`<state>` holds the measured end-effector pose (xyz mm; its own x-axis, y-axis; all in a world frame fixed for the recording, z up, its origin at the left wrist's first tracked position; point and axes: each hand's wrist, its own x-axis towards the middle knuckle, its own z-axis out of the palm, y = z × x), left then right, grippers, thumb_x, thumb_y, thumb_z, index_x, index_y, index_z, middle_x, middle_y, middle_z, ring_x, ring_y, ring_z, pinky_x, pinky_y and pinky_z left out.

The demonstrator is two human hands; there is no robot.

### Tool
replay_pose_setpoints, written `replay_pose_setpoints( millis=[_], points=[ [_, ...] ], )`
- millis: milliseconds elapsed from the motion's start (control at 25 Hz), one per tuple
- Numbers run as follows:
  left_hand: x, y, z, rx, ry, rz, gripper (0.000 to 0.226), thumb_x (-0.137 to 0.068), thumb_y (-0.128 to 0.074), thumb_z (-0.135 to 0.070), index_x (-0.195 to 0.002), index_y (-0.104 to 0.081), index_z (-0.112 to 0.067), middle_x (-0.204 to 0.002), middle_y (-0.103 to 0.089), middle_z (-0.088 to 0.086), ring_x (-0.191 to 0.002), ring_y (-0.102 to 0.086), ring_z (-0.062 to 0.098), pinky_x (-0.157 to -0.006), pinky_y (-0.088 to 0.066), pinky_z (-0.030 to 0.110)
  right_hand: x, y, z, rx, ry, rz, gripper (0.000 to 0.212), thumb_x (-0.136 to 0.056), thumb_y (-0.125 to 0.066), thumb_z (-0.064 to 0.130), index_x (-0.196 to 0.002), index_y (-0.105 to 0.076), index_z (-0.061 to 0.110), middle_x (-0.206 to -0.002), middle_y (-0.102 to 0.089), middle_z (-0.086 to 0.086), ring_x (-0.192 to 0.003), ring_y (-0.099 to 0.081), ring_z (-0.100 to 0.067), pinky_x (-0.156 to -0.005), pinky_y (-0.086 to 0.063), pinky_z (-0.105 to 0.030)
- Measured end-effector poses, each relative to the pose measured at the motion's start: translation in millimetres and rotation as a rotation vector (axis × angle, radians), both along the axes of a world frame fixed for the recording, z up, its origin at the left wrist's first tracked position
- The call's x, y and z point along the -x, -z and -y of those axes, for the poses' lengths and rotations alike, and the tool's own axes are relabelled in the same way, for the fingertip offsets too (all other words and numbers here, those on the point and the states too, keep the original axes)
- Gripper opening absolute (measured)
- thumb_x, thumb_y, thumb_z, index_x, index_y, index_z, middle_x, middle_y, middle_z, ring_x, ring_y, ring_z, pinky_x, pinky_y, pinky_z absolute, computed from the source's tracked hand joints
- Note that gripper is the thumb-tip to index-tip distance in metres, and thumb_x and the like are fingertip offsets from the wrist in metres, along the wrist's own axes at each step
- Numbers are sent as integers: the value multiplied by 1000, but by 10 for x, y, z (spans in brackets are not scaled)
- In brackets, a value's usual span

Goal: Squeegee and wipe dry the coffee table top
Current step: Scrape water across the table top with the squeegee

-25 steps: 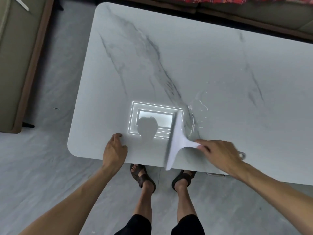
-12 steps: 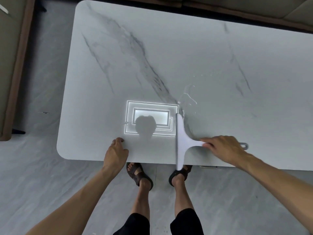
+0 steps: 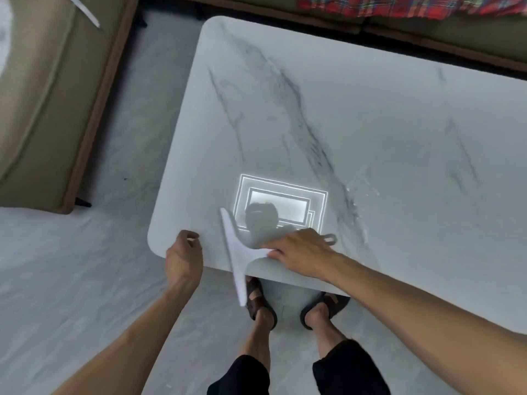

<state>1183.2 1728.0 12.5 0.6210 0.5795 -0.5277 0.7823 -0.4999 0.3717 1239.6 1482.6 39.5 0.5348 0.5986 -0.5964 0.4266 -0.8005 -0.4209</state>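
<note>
We see the floor (image 3: 85, 275), pale grey, filling the left and bottom, with a sofa (image 3: 42, 95) at the upper left and a plaid cloth (image 3: 399, 5) along the top edge. The table (image 3: 370, 124), white marble with dark veins and rounded corners, takes up the middle and right. Near its front edge a bright rectangular reflection (image 3: 282, 205) shows, with the dark outline of a head inside it. A few water drops (image 3: 359, 195) glint just right of that reflection.

Our right hand (image 3: 299, 252) lies over the front edge of the table, fingers curled down and closed around the handle of the squeegee (image 3: 238, 252). The handle's loop end pokes out past the back of the hand, toward the right; the white neck comes out from under the fingertips, toward the left. The blade runs crosswise to the front edge, its far end on the table beside the reflection's left side, its near end hanging out past the edge above the left foot. Whether the blade sits flat on the top we cannot tell.

Our left hand (image 3: 184, 259) grips the table's front left corner, thumb on top, fingers loosely bent, well apart from the blade. It holds nothing else.

Below, two feet in dark sandals (image 3: 261, 302) stand on the floor under the front edge.
</note>
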Motion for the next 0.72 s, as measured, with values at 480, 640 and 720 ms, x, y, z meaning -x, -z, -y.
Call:
replay_pose_setpoints(
  millis=[480, 640, 720],
  points=[
    [-160, 134, -371, -33, -2, -132, 47, -86, -50, -5, -133, -42, -6, -132, -53, 20, -115, -53, 39, -91, -44, 43, -412, 380, -687, -87, 77, 6, 30, -101, -36, 42, -119, -59, 37, -110, -70, -6, -102, -63, -31, -73, -38, -36],
    [-478, 57, 284, 55, 114, -119, 47, -87, -52, -7, -133, -42, -8, -134, -51, 16, -116, -53, 35, -88, -42, 37, -616, 104, 775, 62, 202, 88, 31, -100, -39, 41, -127, -51, 49, -120, -68, 4, -106, -64, -26, -76, -42, -34],
    [-647, 34, 632, 116, 187, -90, 46, -88, -52, -7, -133, -42, -9, -133, -51, 13, -115, -53, 33, -85, -40, 32, -637, -40, 1447, 207, 256, 118, 35, -101, -37, 42, -133, -47, 52, -115, -70, 5, -103, -65, -24, -74, -41, -32]
  ],
)
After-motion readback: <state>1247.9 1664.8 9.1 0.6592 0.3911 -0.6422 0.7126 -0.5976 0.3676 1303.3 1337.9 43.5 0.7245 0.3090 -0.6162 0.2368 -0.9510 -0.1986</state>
